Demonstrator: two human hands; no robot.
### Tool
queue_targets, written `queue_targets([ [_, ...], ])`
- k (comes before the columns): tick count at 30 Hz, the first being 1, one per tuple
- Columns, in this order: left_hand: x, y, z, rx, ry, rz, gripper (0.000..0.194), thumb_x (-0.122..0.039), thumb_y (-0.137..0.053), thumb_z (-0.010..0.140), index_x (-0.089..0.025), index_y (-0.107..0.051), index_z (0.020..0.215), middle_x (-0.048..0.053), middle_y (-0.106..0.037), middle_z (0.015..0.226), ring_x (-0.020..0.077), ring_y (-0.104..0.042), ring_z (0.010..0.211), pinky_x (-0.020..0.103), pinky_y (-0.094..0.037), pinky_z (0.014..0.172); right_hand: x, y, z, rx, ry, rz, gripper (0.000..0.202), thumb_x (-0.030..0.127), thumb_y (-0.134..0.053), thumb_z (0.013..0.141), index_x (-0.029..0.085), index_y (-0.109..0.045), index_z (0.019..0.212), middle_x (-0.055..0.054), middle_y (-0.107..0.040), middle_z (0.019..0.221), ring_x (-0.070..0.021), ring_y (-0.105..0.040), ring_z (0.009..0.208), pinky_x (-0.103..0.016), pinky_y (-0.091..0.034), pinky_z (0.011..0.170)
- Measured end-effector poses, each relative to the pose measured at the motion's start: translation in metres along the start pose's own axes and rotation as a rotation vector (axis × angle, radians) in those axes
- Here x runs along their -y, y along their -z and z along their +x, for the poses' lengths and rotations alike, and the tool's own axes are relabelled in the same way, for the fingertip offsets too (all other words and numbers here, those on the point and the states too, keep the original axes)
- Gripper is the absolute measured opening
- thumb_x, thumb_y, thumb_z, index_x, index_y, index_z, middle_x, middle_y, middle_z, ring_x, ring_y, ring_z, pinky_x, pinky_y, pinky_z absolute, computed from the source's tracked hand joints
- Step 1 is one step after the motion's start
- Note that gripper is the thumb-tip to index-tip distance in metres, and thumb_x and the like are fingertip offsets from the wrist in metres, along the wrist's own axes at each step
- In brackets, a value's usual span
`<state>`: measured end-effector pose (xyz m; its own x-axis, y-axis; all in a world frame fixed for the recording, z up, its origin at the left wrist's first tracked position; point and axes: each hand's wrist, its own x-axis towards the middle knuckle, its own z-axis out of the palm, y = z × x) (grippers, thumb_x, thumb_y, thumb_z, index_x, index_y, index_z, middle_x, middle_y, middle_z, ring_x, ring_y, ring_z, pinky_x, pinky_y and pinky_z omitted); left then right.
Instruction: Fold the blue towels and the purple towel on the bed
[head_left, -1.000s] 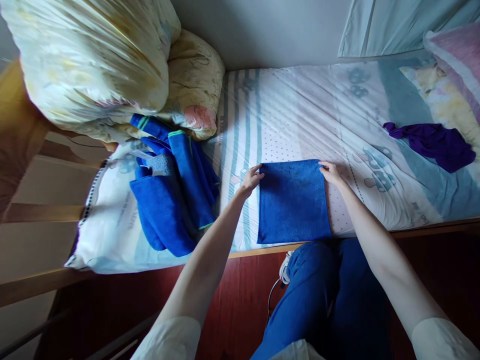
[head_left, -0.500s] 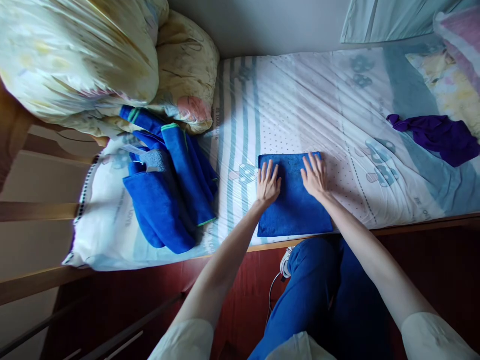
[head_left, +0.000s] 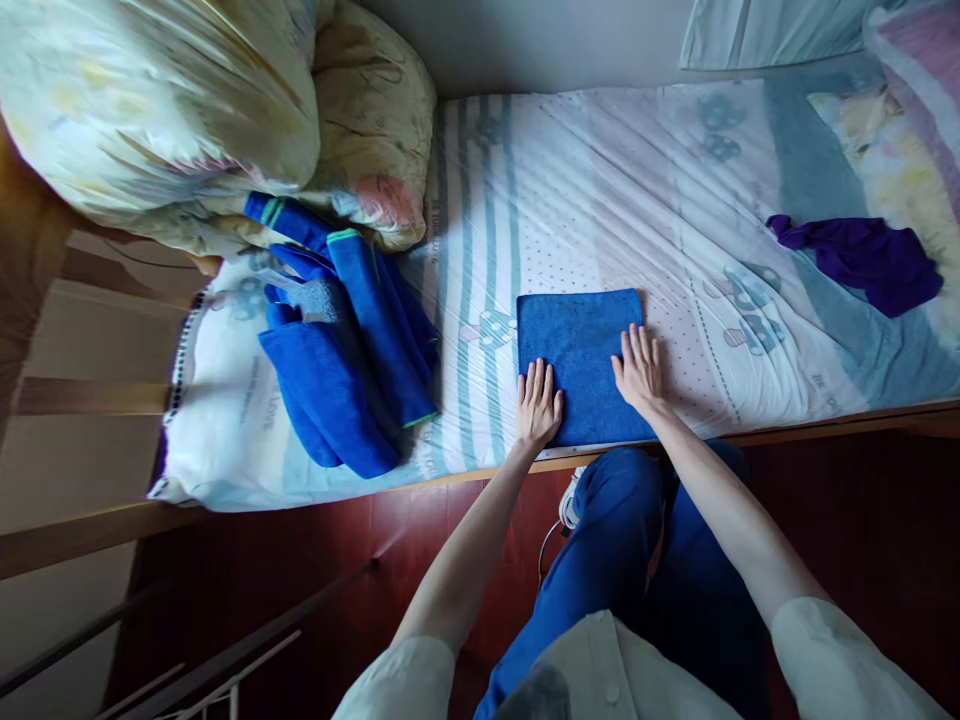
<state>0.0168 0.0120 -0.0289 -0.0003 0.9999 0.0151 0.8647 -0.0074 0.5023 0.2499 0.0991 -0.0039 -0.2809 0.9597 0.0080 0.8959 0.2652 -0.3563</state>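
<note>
A blue cloth, roughly square, lies flat near the front edge of the bed. My left hand rests palm down on its lower left part, fingers stretched out. On its right edge lies my right hand, also flat with the fingers slightly spread. Neither hand grips anything. Left of them, several rumpled blue towels with green trim lie in a loose pile.
The patterned bed sheet spreads under everything. Yellowish bundled bedding fills the upper left. A purple cloth lies at the right, near pillows. A wooden bed rail stands at the left.
Both hands have slid toward me over the blue cloth, from its upper part to lower down its sides. The view has shifted slightly.
</note>
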Motion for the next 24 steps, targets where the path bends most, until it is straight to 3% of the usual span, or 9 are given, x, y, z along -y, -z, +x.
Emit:
queue_targets([
  [4,-0.001,0.000,-0.044,-0.024,-0.019,0.075,0.066,-0.039,-0.034,0.108,-0.015,-0.029,0.168,0.014,-0.025,0.175,0.0284,-0.015,0.165,0.052,-0.013,0.136,0.018,-0.008,-0.038,0.083,0.184,0.043,0.063,0.032,-0.038,0.108,0.015,-0.033,0.168,-0.011,-0.029,0.174,-0.0247,-0.020,0.165,-0.053,-0.014,0.136],
  [7,0.004,0.006,-0.063,-0.019,-0.035,0.091,0.065,-0.040,-0.032,0.108,-0.015,-0.031,0.168,0.014,-0.028,0.174,0.0276,-0.016,0.165,0.052,-0.016,0.135,0.010,-0.007,-0.058,0.103,0.184,0.055,0.060,0.031,-0.036,0.108,0.017,-0.039,0.166,-0.009,-0.037,0.171,-0.0227,-0.027,0.163,-0.050,-0.021,0.135],
  [12,0.013,0.017,-0.081,0.000,-0.009,0.096,0.063,-0.040,-0.032,0.108,-0.014,-0.038,0.165,0.016,-0.034,0.171,0.0290,-0.022,0.164,0.054,-0.020,0.134,-0.014,-0.002,-0.084,0.041,0.061,0.034,0.058,0.028,-0.038,0.106,0.016,-0.045,0.162,-0.013,-0.043,0.168,-0.0266,-0.036,0.159,-0.054,-0.029,0.131],
  [16,0.017,0.024,-0.089,0.025,0.065,0.063,0.059,-0.036,-0.037,0.106,-0.014,-0.045,0.161,0.017,-0.039,0.169,0.0316,-0.028,0.162,0.056,-0.027,0.131,-0.019,0.001,-0.106,0.013,-0.039,0.037,0.054,0.025,-0.042,0.104,0.012,-0.054,0.155,-0.017,-0.048,0.164,-0.0295,-0.042,0.156,-0.053,-0.035,0.128],
  [21,0.019,0.037,-0.092,0.031,0.194,-0.039,0.053,-0.024,-0.047,0.099,-0.020,-0.056,0.151,0.015,-0.054,0.159,0.0330,-0.049,0.150,0.052,-0.042,0.123,-0.015,0.016,-0.127,-0.015,-0.238,0.066,0.049,0.023,-0.052,0.100,0.015,-0.059,0.147,-0.020,-0.061,0.149,-0.0333,-0.055,0.140,-0.052,-0.045,0.118],
  [24,0.021,0.047,-0.091,0.040,0.252,-0.111,0.050,-0.020,-0.054,0.092,-0.022,-0.062,0.142,0.015,-0.068,0.138,0.0330,-0.062,0.131,0.050,-0.049,0.115,-0.014,0.026,-0.135,0.009,-0.416,0.093,0.048,0.028,-0.060,0.096,0.017,-0.060,0.143,-0.020,-0.067,0.135,-0.0352,-0.061,0.129,-0.050,-0.050,0.109],
])
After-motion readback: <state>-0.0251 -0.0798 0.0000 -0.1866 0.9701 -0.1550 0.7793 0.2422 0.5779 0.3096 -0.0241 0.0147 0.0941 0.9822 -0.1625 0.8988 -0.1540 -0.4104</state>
